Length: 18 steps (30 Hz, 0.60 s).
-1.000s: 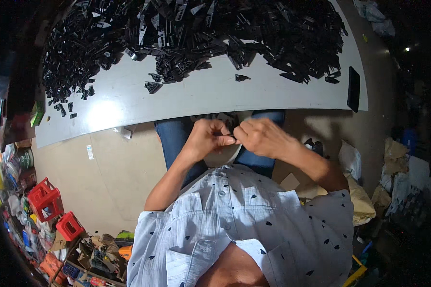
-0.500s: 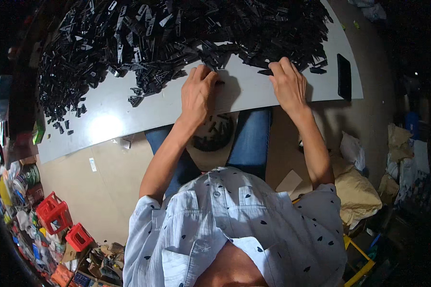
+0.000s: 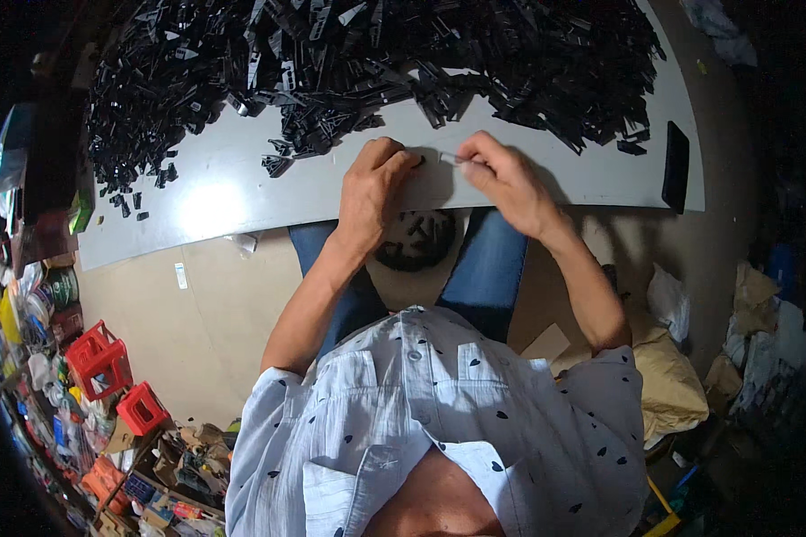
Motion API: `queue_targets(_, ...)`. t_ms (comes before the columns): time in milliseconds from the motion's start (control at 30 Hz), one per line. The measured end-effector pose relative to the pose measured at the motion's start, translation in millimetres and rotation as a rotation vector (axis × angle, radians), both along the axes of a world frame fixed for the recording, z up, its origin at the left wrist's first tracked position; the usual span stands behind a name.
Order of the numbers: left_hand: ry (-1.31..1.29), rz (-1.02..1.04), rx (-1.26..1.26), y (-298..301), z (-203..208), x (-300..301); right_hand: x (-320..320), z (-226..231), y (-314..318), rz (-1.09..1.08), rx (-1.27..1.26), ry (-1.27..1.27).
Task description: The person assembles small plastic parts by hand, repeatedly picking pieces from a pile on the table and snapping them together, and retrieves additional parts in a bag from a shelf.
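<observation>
R hand (image 3: pixel 506 183) fingers pinch thin strip (image 3: pixel 452 158); L hand (image 3: pixel 376 183) grips black clip (image 3: pixel 418 162) (mating step); next needs alignment.

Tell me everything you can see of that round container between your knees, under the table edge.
The round container sits low between the person's blue-trousered legs, just below the near edge of the white table. It looks like a dark-rimmed bowl or bucket seen from above, open-topped. Several small black parts lie inside it, like those heaped on the table. The left hand covers part of its far rim. Its material and depth cannot be told.
</observation>
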<state>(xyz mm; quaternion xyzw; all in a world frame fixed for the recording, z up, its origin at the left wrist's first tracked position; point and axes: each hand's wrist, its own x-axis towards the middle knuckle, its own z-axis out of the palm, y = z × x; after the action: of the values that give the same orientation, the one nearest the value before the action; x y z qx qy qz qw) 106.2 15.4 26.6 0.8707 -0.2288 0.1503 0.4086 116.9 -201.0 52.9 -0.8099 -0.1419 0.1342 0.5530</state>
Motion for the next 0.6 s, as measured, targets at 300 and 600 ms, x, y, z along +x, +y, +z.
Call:
queue_targets(300, 0.19, 0.015, -0.128, 5, 3, 0, 25, 13, 21, 0.318, -0.589, -0.674)
queue_targets(600, 0.141, -0.004, -0.155, 7, 1, 3, 35, 17, 26, 0.474, -0.678, -0.691)
